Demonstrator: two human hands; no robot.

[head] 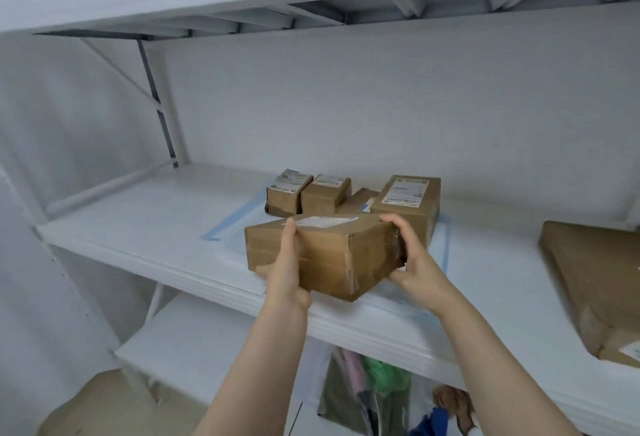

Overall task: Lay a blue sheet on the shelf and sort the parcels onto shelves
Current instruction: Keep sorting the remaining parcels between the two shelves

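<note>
At centre frame both hands hold a brown parcel (325,255), tilted, just above the front edge of the white shelf (138,224) and over the blue sheet (225,227). The left hand (285,269) clasps its near face from below. The right hand (412,262) curls its fingers round the taped end. Just behind, four smaller boxes (407,203) fill the back of the sheet. A large flat parcel (595,283) lies at the right edge of the frame, and bags (363,394) show at lower centre.

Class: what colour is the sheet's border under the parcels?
Light blue, seen best in the head view along the sheet's border.
</note>
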